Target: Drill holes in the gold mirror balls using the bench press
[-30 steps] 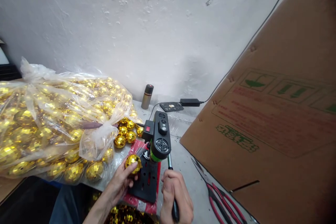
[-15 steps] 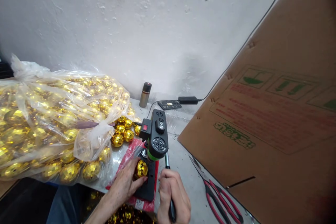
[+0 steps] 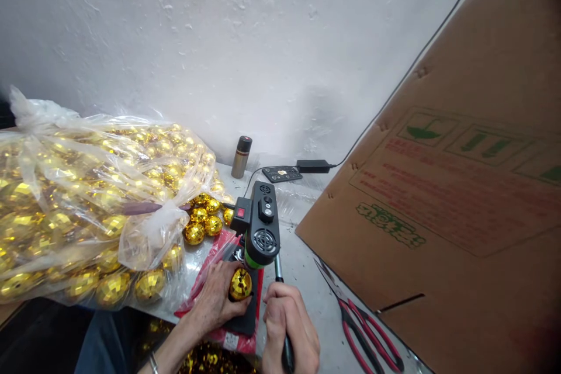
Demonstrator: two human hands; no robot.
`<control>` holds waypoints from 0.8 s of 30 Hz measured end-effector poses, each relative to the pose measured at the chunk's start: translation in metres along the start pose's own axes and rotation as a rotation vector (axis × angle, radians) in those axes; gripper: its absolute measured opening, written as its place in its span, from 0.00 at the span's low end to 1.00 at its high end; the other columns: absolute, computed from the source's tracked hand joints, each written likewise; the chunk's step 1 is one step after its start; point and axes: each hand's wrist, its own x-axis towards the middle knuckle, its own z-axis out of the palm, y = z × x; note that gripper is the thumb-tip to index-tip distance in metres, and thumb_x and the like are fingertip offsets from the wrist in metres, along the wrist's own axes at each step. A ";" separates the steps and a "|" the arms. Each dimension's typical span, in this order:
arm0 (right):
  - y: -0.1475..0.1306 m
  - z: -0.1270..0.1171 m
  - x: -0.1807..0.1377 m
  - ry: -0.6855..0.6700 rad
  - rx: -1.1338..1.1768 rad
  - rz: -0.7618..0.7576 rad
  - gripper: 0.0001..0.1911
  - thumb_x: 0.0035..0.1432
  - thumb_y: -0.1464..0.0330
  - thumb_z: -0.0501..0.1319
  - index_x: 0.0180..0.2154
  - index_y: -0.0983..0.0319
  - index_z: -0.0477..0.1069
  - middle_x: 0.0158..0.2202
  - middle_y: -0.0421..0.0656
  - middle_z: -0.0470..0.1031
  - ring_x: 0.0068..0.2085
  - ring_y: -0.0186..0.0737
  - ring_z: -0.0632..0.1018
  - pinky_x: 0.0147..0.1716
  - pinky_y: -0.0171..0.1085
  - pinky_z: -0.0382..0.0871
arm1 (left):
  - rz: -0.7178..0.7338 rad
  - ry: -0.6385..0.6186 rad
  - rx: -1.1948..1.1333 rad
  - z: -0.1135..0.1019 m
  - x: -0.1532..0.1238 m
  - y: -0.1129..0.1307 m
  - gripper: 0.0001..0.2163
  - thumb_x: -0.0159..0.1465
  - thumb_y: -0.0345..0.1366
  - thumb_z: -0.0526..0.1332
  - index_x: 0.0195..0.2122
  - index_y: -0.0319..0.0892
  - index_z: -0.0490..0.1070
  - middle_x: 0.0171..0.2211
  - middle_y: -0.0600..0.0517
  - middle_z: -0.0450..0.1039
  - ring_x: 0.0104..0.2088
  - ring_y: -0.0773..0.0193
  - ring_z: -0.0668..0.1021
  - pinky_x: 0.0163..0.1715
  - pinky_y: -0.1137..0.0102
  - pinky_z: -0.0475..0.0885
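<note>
My left hand (image 3: 217,298) is closed round a gold faceted ball (image 3: 241,283) and holds it on the black base plate (image 3: 243,321) under the head of a small black bench drill (image 3: 259,225). My right hand (image 3: 289,330) is wrapped round the drill's lever handle (image 3: 284,339), just right of the ball. A large clear plastic bag (image 3: 83,210) full of the same gold balls lies to the left. Several loose gold balls (image 3: 204,225) rest by the bag's mouth, just behind the drill.
A big cardboard box flap (image 3: 456,216) slants across the right side. Red-handled scissors (image 3: 363,327) lie on the table by it. Against the white wall stand a small metal flask (image 3: 241,156), a remote (image 3: 281,174) and a power adapter (image 3: 313,166). More gold balls (image 3: 205,359) lie near my lap.
My left hand has carried the gold ball from the left of the drill to under the drill head and now steadies it there. My right hand has stayed on the lever.
</note>
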 end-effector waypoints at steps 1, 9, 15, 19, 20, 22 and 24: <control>-0.001 0.000 0.000 0.006 0.004 0.011 0.16 0.75 0.79 0.52 0.33 0.58 0.65 0.32 0.39 0.71 0.30 0.32 0.72 0.32 0.34 0.65 | -0.001 -0.011 -0.001 0.000 0.000 0.000 0.19 0.56 0.39 0.71 0.49 0.46 0.76 0.46 0.44 0.80 0.50 0.40 0.79 0.57 0.48 0.71; 0.001 0.004 -0.007 0.036 -0.012 0.055 0.16 0.76 0.76 0.51 0.33 0.58 0.64 0.33 0.37 0.71 0.30 0.31 0.72 0.34 0.33 0.64 | -0.015 -0.033 -0.004 -0.002 0.000 0.001 0.18 0.57 0.39 0.71 0.48 0.46 0.75 0.46 0.44 0.80 0.50 0.40 0.78 0.58 0.46 0.70; 0.011 0.006 -0.012 0.063 -0.030 -0.015 0.18 0.77 0.74 0.52 0.31 0.58 0.64 0.31 0.37 0.71 0.30 0.33 0.73 0.34 0.34 0.66 | -0.006 -0.030 0.018 0.002 0.000 -0.003 0.19 0.58 0.41 0.72 0.49 0.44 0.75 0.46 0.43 0.80 0.49 0.40 0.79 0.56 0.47 0.71; 0.014 0.006 -0.015 0.065 -0.043 -0.005 0.18 0.77 0.72 0.52 0.30 0.58 0.65 0.31 0.37 0.72 0.30 0.33 0.73 0.34 0.35 0.64 | 0.008 -0.021 0.025 0.003 0.000 -0.005 0.19 0.58 0.42 0.71 0.49 0.44 0.75 0.45 0.44 0.80 0.48 0.42 0.79 0.55 0.47 0.72; 0.014 0.006 -0.016 0.069 -0.047 0.007 0.19 0.77 0.72 0.52 0.30 0.58 0.65 0.31 0.37 0.72 0.31 0.33 0.73 0.34 0.35 0.64 | 0.013 -0.017 0.027 0.004 0.000 -0.005 0.19 0.58 0.42 0.71 0.49 0.44 0.75 0.45 0.44 0.80 0.47 0.42 0.79 0.55 0.47 0.72; 0.013 0.007 -0.017 0.081 -0.051 0.027 0.19 0.78 0.72 0.52 0.30 0.58 0.64 0.32 0.36 0.72 0.31 0.33 0.74 0.34 0.35 0.63 | 0.022 -0.014 0.033 0.005 0.000 -0.006 0.19 0.58 0.42 0.70 0.49 0.43 0.75 0.45 0.44 0.80 0.47 0.42 0.79 0.54 0.47 0.72; 0.012 0.009 -0.018 0.092 -0.047 0.039 0.19 0.78 0.71 0.52 0.30 0.58 0.64 0.31 0.36 0.72 0.31 0.33 0.73 0.35 0.35 0.63 | 0.025 -0.012 0.036 0.006 0.000 -0.008 0.19 0.58 0.41 0.70 0.50 0.43 0.75 0.45 0.43 0.80 0.48 0.42 0.79 0.54 0.48 0.73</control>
